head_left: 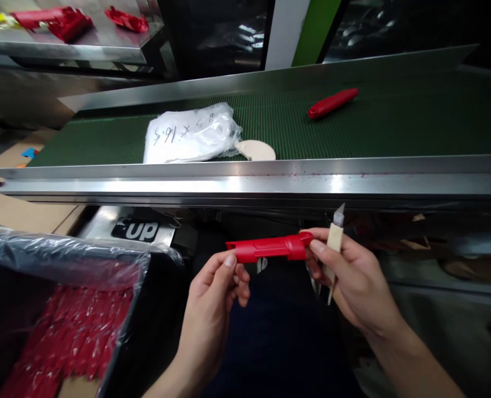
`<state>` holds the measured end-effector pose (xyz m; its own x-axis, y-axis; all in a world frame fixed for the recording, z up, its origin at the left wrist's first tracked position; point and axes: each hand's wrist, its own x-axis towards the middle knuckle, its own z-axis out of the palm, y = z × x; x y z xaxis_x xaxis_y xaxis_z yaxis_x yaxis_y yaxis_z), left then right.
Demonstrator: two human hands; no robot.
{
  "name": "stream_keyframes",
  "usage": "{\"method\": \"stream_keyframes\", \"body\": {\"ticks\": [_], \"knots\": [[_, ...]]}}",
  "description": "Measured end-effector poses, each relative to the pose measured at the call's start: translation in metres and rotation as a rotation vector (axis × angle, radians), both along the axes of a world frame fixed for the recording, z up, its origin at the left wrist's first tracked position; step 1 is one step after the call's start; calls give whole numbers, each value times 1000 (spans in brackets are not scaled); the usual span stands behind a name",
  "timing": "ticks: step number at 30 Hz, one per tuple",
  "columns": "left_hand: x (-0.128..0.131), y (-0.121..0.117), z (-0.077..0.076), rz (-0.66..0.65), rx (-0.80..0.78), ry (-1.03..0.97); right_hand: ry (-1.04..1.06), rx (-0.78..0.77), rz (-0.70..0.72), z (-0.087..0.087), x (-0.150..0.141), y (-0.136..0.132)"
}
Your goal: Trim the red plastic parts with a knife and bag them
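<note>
Red elongated plastic part (270,248) held level below steel conveyor rail (245,185): left hand (216,287) fingers pinched on one end, right hand (353,276) fingers closed on other end and on tan-handled trimming knife (334,243), blade upward.

The long red moulded-plastic part (270,247) just below the brushed-metal conveyor rail (245,185) looks smooth with a soft sheen. Beside it, the pale wooden-handled knife (333,249) has a matt handle and a bright metal blade tip. The rail itself is glossy and streaked with light. Above the rail, the dark green belt (395,127) looks matt and finely ribbed; on it lies a crinkled, glossy clear plastic bag (191,134). Lower left of the rail, shiny thin plastic film (63,254) lines a box.
</note>
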<state>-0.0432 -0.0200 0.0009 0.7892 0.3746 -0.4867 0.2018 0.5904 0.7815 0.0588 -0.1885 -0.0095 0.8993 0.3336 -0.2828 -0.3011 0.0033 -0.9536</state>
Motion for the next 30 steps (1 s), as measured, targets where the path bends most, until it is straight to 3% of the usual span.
{"method": "stream_keyframes", "body": {"ticks": [5, 9, 12, 14, 19, 25, 30], "knots": [[1, 5, -3, 24, 47, -12, -167, -150, 103, -2, -5, -7], [6, 9, -2, 60, -24, -21, -526, -367, 187, 10, -18, -2], [9, 12, 0, 58, -198, -48, -725, -314, 510, 24, -29, 1], [9, 13, 3, 44, -261, -55, -760, -315, 633, 31, -32, 1], [2, 13, 12, -35, -358, -113, -883, -468, 451, 42, -17, 3], [-4, 6, 20, -105, -384, -188, -1199, -430, 455, 50, -4, 18], [-5, 3, 24, -114, -384, -196, -1261, -467, 467, 52, -4, 24]]}}
